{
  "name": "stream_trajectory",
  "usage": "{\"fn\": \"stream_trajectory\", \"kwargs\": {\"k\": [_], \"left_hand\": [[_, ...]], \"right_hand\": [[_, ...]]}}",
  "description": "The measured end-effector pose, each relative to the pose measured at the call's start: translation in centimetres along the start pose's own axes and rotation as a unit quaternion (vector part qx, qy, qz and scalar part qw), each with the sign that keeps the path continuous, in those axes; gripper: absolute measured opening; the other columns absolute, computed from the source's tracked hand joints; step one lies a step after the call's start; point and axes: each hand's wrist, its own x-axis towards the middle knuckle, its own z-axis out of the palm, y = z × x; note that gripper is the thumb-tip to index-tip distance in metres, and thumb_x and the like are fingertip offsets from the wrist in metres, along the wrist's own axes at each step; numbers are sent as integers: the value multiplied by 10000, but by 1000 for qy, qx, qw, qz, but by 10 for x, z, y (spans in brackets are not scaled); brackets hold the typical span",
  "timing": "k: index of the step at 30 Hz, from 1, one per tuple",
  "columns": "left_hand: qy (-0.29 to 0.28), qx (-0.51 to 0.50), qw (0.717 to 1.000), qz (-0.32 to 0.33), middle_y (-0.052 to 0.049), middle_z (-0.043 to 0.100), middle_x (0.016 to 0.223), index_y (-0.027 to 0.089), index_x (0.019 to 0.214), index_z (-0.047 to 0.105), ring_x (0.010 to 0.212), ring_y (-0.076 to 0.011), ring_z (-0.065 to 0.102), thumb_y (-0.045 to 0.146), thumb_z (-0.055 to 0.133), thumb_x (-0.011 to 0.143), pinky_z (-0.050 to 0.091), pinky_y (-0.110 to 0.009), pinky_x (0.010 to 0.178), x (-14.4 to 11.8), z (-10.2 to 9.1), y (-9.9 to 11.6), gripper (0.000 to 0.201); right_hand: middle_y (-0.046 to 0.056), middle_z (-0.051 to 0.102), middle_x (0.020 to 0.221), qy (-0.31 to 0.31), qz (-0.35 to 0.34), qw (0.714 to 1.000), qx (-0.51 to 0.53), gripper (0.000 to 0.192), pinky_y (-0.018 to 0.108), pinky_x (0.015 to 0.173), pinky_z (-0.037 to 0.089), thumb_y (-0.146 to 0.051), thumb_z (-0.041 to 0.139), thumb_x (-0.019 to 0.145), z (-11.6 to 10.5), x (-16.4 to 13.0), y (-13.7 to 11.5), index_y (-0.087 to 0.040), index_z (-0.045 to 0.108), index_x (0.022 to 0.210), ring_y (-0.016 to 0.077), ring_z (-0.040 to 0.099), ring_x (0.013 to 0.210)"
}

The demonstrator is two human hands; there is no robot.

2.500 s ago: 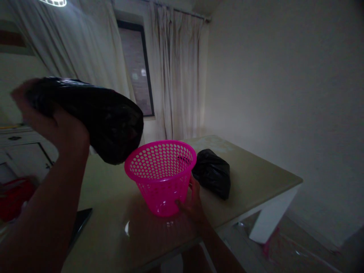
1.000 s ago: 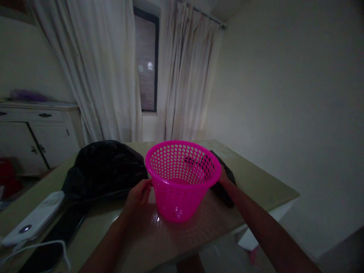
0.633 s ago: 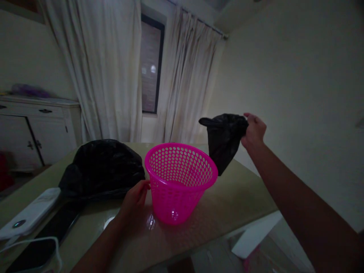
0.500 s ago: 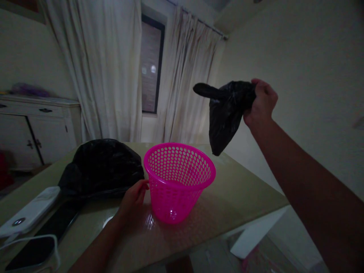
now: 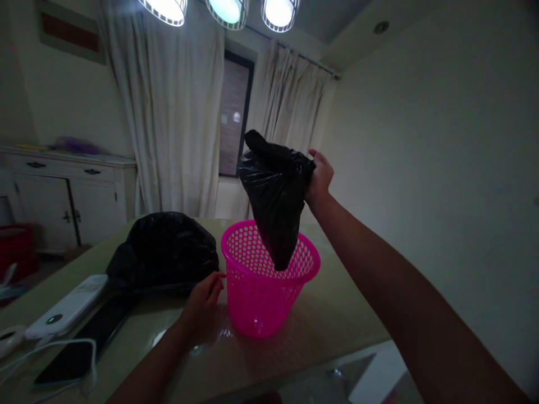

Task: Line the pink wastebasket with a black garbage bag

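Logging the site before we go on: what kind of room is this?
Most likely a home dining room: a dining table under pendant lamps, long curtains at a window, and a white sideboard against the wall.

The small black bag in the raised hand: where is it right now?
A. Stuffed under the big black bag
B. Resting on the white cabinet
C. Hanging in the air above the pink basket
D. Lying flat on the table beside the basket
C: the right hand grips the small black bag by its top, and it dangles over the open pink basket, whose side the left hand touches.
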Motion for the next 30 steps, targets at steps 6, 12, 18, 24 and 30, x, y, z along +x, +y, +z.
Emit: {"fn": "stream_trajectory", "kwargs": {"k": [6,12,18,24,30], "left_hand": [[0,-7,1000,-13,-72,753,937,221,1209,730,919,-289,732,480,500,1020,583,-403,832,-2,0,4,394],[73,-12,997,-15,-65,735,979,209,1262,672,891,-265,708,515,500,1025,571,-381,811,3,-1,1,423],[311,5,944,112,-93,717,1153,197,1237,632,955,-232,675,400,519,1039,544,-354,879,32,-27,81,305],[-39,105,955,273,-75,767,1156,233,1088,747,1096,-247,714,292,510,1032,537,-367,1001,85,-28,215,251],[-292,238,904,202,-69,804,1058,217,1133,719,938,-288,741,174,881,626,559,-338,793,140,7,228,534]], "right_hand": [[3,638,797,-19,100,993,-54,391,323,696,544,-478,719,843,-33,-57,-13,-191,662,1103,186,637,733],[-36,540,680,-44,143,975,-163,381,271,609,452,-489,726,814,-64,-101,-13,-182,756,1038,149,514,644],[52,751,952,-177,145,929,-292,389,300,797,500,-522,713,842,-70,-134,4,-163,783,976,188,643,895],[34,715,893,-235,184,900,-319,456,289,749,478,-571,708,873,-64,-141,7,-150,748,1045,169,627,825],[45,707,971,-264,249,890,-276,433,272,701,506,-522,711,903,-69,-144,-19,-184,681,1172,171,656,852]]}}
